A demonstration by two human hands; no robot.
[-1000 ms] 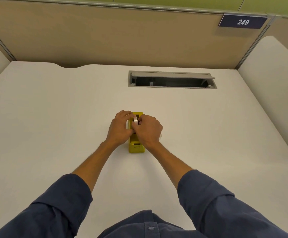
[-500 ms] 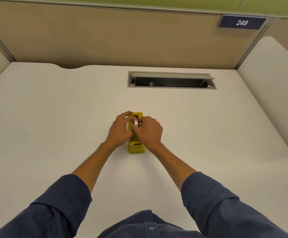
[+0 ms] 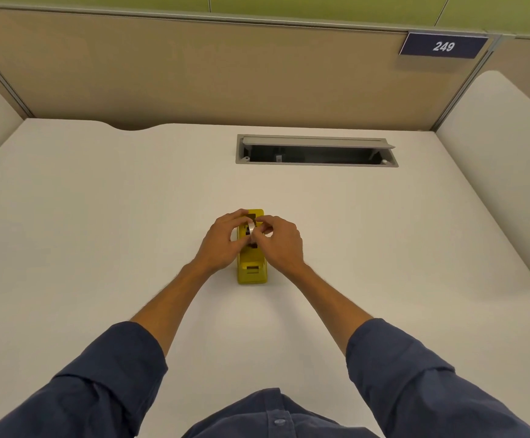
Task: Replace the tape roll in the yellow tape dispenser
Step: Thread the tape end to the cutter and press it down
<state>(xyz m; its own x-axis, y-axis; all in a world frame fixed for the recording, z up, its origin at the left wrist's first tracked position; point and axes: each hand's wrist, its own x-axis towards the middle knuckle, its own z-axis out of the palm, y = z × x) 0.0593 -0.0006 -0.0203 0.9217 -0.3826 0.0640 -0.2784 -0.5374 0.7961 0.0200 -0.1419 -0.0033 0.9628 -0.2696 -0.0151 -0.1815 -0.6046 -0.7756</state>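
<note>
The yellow tape dispenser [image 3: 252,270] stands in the middle of the white desk, its cutter end toward me. A small roll of clear tape [image 3: 251,229] sits upright in the dispenser's slot. My left hand [image 3: 222,245] wraps the dispenser's left side, thumb and fingers pinching the roll. My right hand [image 3: 278,245] comes in from the right, with its fingertips on the roll's top and side. Both hands hide most of the roll and the dispenser's middle.
A grey cable tray opening [image 3: 316,150] with a raised flap is set into the desk [image 3: 99,216] behind the dispenser. Beige partition panels [image 3: 194,74] close the back and sides. A sign reading 249 [image 3: 443,45] hangs at the top right.
Both hands stay on the roll. The fingers have shifted slightly, showing a little more of the roll between them. The dispenser has not moved.
</note>
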